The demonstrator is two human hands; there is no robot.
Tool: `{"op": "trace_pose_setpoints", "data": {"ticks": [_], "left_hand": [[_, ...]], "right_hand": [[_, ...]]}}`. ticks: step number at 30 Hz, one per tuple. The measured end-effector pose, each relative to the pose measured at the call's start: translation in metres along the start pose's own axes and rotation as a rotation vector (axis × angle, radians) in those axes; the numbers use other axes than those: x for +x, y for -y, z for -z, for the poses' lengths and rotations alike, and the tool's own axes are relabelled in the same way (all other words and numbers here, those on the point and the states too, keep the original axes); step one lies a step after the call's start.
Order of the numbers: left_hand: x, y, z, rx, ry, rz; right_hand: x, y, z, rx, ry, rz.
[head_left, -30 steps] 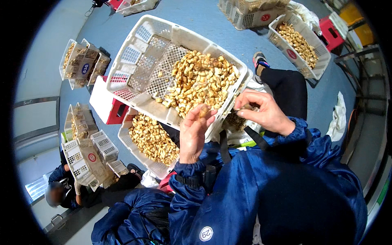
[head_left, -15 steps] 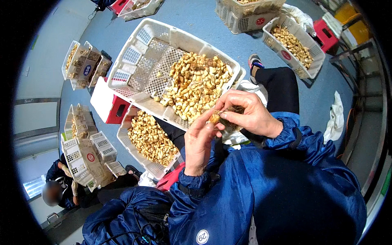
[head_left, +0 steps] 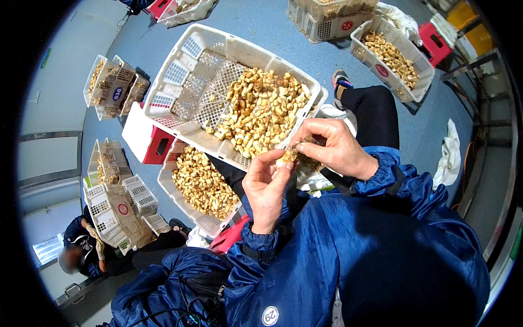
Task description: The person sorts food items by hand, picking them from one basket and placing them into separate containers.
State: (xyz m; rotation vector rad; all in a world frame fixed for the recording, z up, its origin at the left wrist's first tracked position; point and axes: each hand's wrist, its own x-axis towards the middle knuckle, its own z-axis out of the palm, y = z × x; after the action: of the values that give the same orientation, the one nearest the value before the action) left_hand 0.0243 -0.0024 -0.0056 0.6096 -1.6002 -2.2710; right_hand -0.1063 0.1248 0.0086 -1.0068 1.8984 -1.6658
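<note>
My left hand (head_left: 265, 191) holds a small tan mushroom (head_left: 289, 156) between thumb and fingertips, in front of my lap. Close against it, my right hand (head_left: 339, 151) is pinched at the mushroom's upper end; whether it grips a tool or a scrap there is too small to tell. Just beyond my hands stands a large white plastic crate (head_left: 210, 76), tilted in view, with a heap of tan mushrooms (head_left: 267, 106) on its right side. Under my right hand, a dark brown clump of bits (head_left: 310, 164) shows in part above white sheeting.
A second crate of mushrooms (head_left: 201, 182) sits lower left, beside a red stool (head_left: 158, 144). More filled crates (head_left: 392, 57) stand at upper right and along the left. A person (head_left: 81, 245) works at lower left. White sacking (head_left: 448, 155) lies on the blue floor at right.
My left hand has turned slightly and its fingers have curled closer around the mushroom. My right fingertips have shifted a little on it. The co-worker at left has moved slightly.
</note>
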Motion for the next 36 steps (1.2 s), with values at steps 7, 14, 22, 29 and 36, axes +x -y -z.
{"op": "trace_pose_setpoints", "data": {"ticks": [7, 14, 22, 29, 36], "left_hand": [[-0.002, 0.000, -0.003, 0.110, -0.012, -0.053], [0.002, -0.003, -0.003, -0.098, 0.025, 0.068], [0.003, 0.004, -0.006, 0.125, 0.026, -0.110], [0.006, 0.008, -0.003, 0.284, 0.041, -0.209], [0.011, 0.004, -0.005, -0.074, 0.066, -0.023]], "right_hand": [[-0.001, 0.000, -0.004, -0.104, -0.007, 0.073], [-0.001, -0.001, 0.006, 0.204, 0.009, -0.198], [-0.004, -0.004, 0.001, 0.089, 0.015, -0.089], [-0.006, -0.014, 0.007, 0.278, 0.006, -0.224], [-0.006, -0.001, 0.009, -0.024, 0.074, 0.057]]}}
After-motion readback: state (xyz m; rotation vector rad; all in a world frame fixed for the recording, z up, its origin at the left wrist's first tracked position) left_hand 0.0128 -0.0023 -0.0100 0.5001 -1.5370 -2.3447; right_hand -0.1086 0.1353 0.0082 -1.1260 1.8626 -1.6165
